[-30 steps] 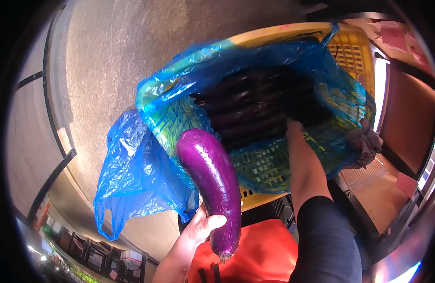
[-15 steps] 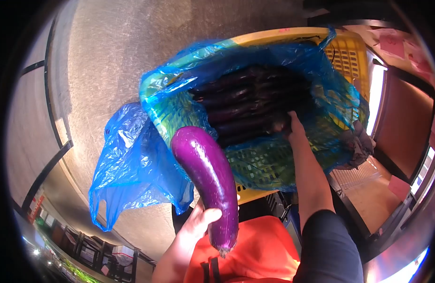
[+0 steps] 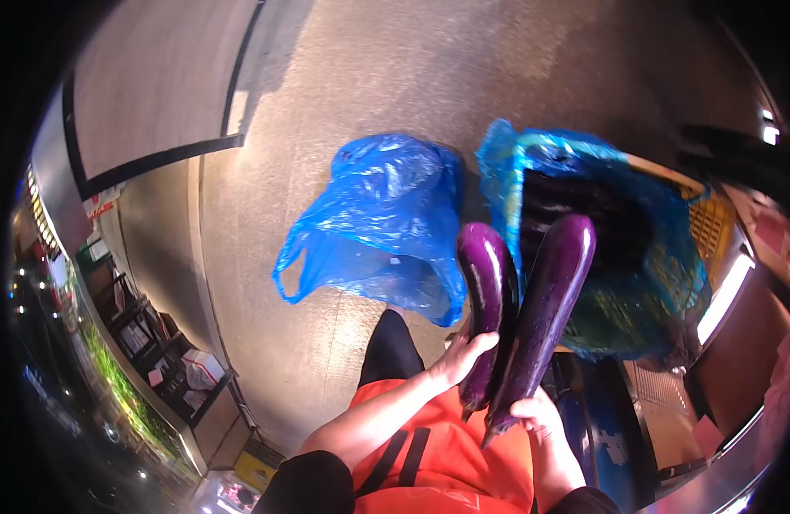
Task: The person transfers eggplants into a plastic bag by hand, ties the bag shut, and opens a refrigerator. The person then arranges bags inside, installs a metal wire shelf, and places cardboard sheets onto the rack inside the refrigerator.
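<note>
My left hand (image 3: 465,358) is closed round the lower part of a glossy purple eggplant (image 3: 489,278). Beside it, my right hand (image 3: 536,409) grips a second, longer-looking eggplant (image 3: 551,295) near its stem end. Both eggplants point up and away from me, close together in front of my red apron (image 3: 446,445). Behind the right one, more dark eggplants (image 3: 613,218) lie in a yellow crate (image 3: 718,224) lined with blue plastic (image 3: 677,283). To the left, a blue plastic bag (image 3: 386,206) rests on the floor, its mouth and handle toward me.
Brown floor (image 3: 343,77) stretches around the bag and crate. At the upper left stands a pale panel with a dark edge (image 3: 163,158). Shelves with boxes (image 3: 202,368) are at the lower left. A wire rack (image 3: 660,385) is at the right.
My right hand has come out of the crate with a second eggplant. My left hand still holds the first. The view has turned left, bringing the blue bag nearer the middle.
</note>
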The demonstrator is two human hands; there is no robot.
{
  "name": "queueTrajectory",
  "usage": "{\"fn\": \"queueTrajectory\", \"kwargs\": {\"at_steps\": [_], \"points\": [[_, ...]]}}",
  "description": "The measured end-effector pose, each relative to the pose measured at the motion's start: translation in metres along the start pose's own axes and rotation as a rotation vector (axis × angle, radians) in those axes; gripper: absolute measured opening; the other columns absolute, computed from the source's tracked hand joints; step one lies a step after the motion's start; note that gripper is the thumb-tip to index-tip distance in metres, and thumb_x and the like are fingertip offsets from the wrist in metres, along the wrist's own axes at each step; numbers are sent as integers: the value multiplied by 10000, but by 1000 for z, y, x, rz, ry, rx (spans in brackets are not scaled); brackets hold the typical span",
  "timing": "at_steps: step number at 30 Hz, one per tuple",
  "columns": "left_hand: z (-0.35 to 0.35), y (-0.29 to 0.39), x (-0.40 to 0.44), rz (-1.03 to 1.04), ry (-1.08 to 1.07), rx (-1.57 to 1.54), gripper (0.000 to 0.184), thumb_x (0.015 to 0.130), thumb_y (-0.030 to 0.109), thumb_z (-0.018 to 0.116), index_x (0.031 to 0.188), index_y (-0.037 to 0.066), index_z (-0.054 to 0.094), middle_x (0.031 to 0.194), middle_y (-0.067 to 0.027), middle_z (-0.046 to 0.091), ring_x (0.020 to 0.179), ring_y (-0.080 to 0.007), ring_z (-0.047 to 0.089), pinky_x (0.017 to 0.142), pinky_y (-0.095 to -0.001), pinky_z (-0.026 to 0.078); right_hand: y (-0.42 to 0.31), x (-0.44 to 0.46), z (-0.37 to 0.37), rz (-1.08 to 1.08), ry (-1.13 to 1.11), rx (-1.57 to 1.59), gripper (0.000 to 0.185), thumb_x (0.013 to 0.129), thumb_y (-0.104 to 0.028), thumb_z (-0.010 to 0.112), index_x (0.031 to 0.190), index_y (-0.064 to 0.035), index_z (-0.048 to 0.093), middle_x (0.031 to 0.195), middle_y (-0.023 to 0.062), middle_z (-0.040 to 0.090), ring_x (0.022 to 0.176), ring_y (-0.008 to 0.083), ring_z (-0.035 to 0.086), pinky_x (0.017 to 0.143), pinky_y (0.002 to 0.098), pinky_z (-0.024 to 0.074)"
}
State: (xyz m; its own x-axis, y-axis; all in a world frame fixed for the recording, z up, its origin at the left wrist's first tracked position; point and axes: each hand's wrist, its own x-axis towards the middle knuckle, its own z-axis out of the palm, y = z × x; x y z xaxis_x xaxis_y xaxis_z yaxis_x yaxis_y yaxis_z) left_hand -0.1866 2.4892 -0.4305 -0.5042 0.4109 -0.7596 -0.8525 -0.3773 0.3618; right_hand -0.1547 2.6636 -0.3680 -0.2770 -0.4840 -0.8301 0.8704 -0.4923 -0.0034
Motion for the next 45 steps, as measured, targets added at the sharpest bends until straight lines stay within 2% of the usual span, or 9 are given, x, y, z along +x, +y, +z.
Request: {"fn": "queueTrajectory", "kwargs": {"at_steps": [6, 10, 13, 15, 17, 20, 26, 35, 45], "points": [[-62, -9, -70, 33, 146, -229, 546, 845, 385, 491, 1244, 36, 357, 1093, -52, 474, 1009, -133, 455, 912, -294, 360, 51, 22, 71, 136, -19, -91, 541, 627, -199, 709, 1078, -2, 484, 902, 104, 590, 811, 209, 579, 730, 309, 473], [-115, -18, -99, -57, 223, 193, 616, 917, 468, 316, 1281, -29, 331, 1294, -119, 400, 1208, -197, 347, 991, -279, 285, 47, 63, 106, 68, -72, -369, 591, 587, -110, 685, 1120, -38, 441, 881, 41, 544, 804, 154, 532, 746, 278, 443], [-166, -11, -122, -199, 540, 549, 669, 837, 476, 508, 1231, -44, 358, 1202, -209, 441, 1131, -264, 418, 959, -320, 316, 45, 97, 111, 140, -127, -537, 663, 597, -104, 687, 1186, -74, 384, 874, 32, 533, 784, 139, 530, 712, 274, 450], [-199, 2, -131, 146, 921, 347, 634, 738, 388, 670, 1127, -34, 399, 1013, -201, 502, 967, -279, 485, 870, -359, 365, 34, 113, 126, 174, -133, -619, 716, 601, -41, 672, 1233, -90, 340, 855, 21, 514, 715, 119, 512, 617, 237, 445], [-216, 45, -132, 554, 1164, 785, 553, 688, 286, 731, 1040, 6, 408, 864, -120, 504, 828, -243, 495, 795, -359, 380, 42, 137, 118, 146, -164, -686, 738, 591, -37, 668, 1245, -98, 333, 826, 12, 494, 682, 114, 492, 601, 237, 435], [-224, 100, -113, 599, 1001, 906, 429, 731, 263, 692, 988, 21, 449, 871, -94, 512, 840, -223, 497, 798, -348, 379, 46, 174, 120, 236, -141, -892, 753, 552, -80, 650, 1243, -100, 351, 798, 22, 480, 690, 126, 484, 603, 264, 428], [-249, 108, -123, 412, 570, 95, 94, 889, 169, 511, 864, 86, 547, 666, 62, 484, 585, -7, 408, 534, -175, 341, 38, 251, 156, 255, -52, -1134, 688, 547, -83, 676, 1182, -82, 411, 748, 20, 506, 679, 130, 497, 600, 278, 434], [-311, 128, -135, 370, 708, 227, 148, 885, 186, 527, 908, 53, 589, 731, 70, 500, 643, -15, 416, 562, -165, 338, -45, 270, 183, 502, -70, -1422, 870, 529, -204, 668, 1300, -17, 311, 910, 112, 561, 840, 197, 527, 733, 291, 429], [-306, 144, -132, 345, 596, 458, 148, 868, 151, 554, 941, 29, 593, 668, 38, 491, 596, -17, 390, 509, -170, 310, -50, 240, 166, 281, -39, -1372, 798, 525, -160, 670, 1254, -49, 367, 923, 87, 556, 825, 176, 536, 762, 287, 435]]}}
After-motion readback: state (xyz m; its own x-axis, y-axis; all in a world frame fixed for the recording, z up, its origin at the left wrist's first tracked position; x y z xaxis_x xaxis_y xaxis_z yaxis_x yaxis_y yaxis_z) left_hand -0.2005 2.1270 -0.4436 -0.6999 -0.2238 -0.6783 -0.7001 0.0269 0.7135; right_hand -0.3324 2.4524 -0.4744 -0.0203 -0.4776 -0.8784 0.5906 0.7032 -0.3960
